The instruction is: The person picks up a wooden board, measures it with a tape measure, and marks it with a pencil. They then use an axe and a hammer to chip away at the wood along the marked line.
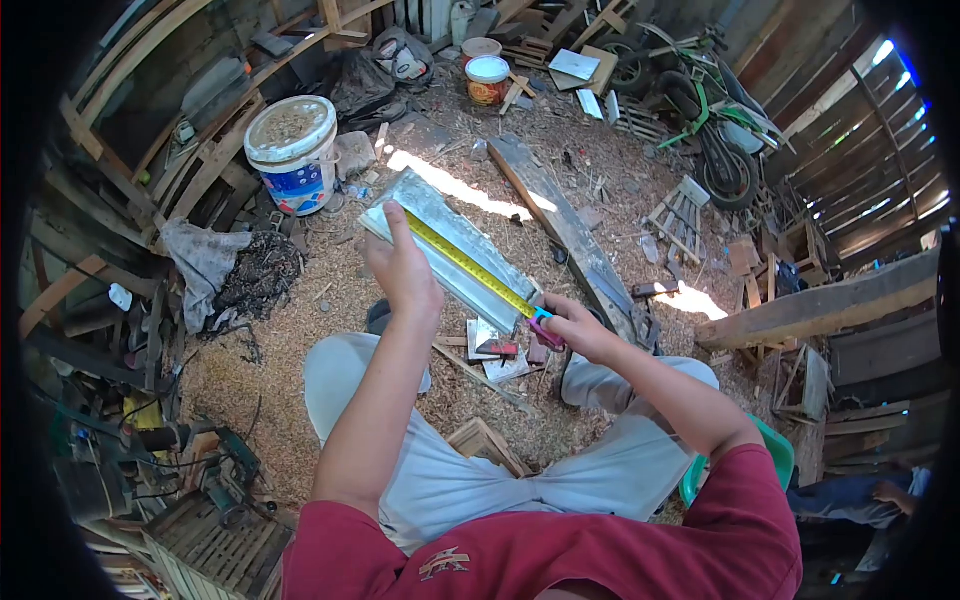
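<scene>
My left hand [405,275] grips the far left end of a grey-white moulded panel [425,195], with the thumb on its face near the end of a yellow tape blade [470,265]. The blade lies stretched along the panel's length. At the near right end, my right hand [580,328] is closed around a pink and blue tape measure [544,325]. The panel is tilted above my knees, and the fingers behind it are hidden. Below it on the floor lie white pieces [505,368] with a red-handled tool [497,348] on them.
A long plank [565,230] lies on the shavings-covered floor ahead. A large white bucket [292,155] stands at left and a smaller tub [487,80] farther back. A green motorbike [715,130] stands at back right. Another person's hand [888,492] shows at lower right.
</scene>
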{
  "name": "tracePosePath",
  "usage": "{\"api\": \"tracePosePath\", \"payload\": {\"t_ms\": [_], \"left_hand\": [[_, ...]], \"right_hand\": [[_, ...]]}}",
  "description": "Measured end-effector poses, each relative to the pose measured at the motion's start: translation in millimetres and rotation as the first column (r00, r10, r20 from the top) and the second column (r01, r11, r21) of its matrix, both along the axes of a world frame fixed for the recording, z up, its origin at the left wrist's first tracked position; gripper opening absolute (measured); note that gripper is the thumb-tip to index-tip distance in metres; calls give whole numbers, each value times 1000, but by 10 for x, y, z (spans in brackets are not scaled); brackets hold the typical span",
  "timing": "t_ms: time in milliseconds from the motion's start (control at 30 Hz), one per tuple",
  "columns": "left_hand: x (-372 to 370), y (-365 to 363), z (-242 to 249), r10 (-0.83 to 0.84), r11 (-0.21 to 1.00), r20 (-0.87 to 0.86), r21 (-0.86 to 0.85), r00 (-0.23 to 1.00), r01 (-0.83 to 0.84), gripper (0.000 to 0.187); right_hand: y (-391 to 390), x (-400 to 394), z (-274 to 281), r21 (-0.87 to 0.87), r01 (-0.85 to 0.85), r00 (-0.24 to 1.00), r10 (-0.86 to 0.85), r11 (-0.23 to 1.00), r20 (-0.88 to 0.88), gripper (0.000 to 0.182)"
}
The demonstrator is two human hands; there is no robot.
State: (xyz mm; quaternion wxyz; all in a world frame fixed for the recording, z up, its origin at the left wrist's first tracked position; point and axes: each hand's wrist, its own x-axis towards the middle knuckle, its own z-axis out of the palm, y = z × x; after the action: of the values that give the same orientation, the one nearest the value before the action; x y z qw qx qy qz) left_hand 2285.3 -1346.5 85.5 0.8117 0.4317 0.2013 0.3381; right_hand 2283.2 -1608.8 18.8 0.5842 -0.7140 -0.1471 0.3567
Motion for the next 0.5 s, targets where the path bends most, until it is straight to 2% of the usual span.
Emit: {"api": "tracePosePath", "payload": {"t_ms": [100,233,433,500], "left_hand": [[41,15,-100,8,999,18,50,1000,-8,38],[1,-18,-60,13,994,-15,112,1000,-11,31],[-90,-20,30,-8,966,-68,258,998,25,29],[-95,-15,55,49,945,-51,327,998,-29,27]], "right_hand": [[-4,30,-28,-15,-27,1000,27,1000,-3,27],[-13,32,-196,-9,32,995,-33,999,-90,24],[-6,49,-153,68,79,974,-62,995,-218,19],[-2,46,-116,98,91,968,-65,991,-242,18]]}}
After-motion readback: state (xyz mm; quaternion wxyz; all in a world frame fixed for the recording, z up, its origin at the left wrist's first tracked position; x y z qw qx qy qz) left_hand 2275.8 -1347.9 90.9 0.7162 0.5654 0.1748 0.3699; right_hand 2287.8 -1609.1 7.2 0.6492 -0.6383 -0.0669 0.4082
